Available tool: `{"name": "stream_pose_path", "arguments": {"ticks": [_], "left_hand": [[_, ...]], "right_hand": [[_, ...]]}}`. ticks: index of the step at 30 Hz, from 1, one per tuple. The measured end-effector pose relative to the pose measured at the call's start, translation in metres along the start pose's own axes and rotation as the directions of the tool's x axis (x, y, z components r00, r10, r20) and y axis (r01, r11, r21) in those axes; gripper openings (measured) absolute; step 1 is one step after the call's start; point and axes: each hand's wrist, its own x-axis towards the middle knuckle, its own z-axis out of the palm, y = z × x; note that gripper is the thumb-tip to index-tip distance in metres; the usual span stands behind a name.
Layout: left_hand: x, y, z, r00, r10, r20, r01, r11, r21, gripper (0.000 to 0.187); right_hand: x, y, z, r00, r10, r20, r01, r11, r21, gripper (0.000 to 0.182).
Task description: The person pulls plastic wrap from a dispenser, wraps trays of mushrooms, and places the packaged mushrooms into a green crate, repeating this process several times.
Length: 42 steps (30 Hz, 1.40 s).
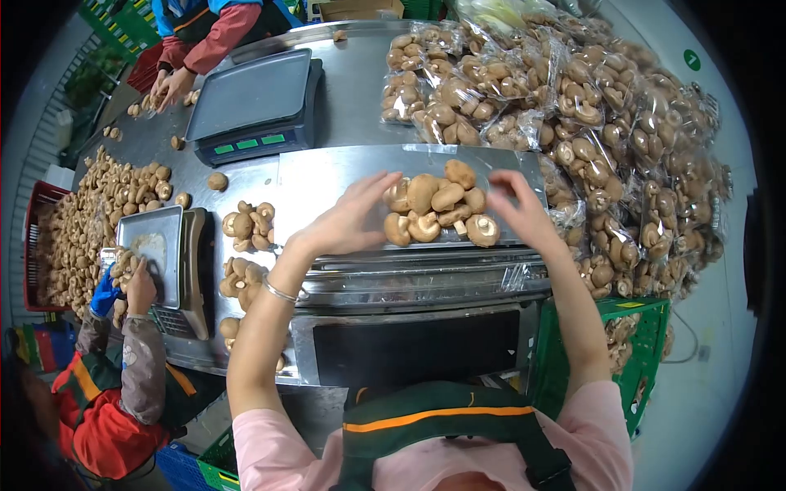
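A small heap of brown shiitake mushrooms [438, 200] lies on the metal plate of the packing machine [327, 176] in front of me. My left hand [352, 214] is at the heap's left side, its fingers stretched toward the mushrooms and its fingertips right at their edge. On the right side my right hand [522, 211] curves around the heap, thumb and fingers apart. Neither hand has closed on a mushroom. Left of the plate, more mushrooms sit in small groups [248, 226] along the steel table.
Bagged mushrooms [589, 131] are piled high on the right, above a green crate [647, 360]. A scale [254, 98] stands at the back, another scale [176, 254] at left beside loose mushrooms [106, 204]. Two co-workers handle mushrooms: a blue-gloved hand [105, 292] and red sleeves [225, 37].
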Motion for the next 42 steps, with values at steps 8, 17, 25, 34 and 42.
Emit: {"name": "stream_pose_path", "arguments": {"ticks": [8, 17, 25, 34, 42], "left_hand": [[0.014, -0.003, -0.003, 0.991, 0.067, 0.115, -0.066, 0.998, -0.004, 0.095], [0.024, 0.003, -0.014, 0.994, 0.053, 0.096, -0.053, 0.999, -0.002, 0.091], [0.026, -0.013, 0.005, 0.999, 0.012, 0.04, -0.009, 0.997, -0.08, 0.09], [0.003, 0.006, 0.019, 0.993, -0.048, -0.111, 0.05, 0.999, 0.011, 0.092], [-0.008, 0.001, 0.02, 0.99, -0.032, -0.135, 0.034, 0.999, 0.013, 0.088]], "right_hand": [[-0.051, -0.005, -0.003, 0.991, -0.09, 0.101, 0.123, 0.911, -0.394, 0.038], [-0.005, -0.004, -0.034, 0.953, -0.088, 0.291, 0.17, 0.948, -0.27, 0.071], [0.022, 0.007, -0.024, 0.849, -0.112, 0.516, 0.24, 0.952, -0.188, 0.095], [0.012, -0.027, -0.005, 0.916, -0.343, 0.209, 0.402, 0.799, -0.448, 0.062], [0.016, -0.025, 0.011, 0.885, -0.415, 0.21, 0.461, 0.845, -0.272, 0.041]]}}
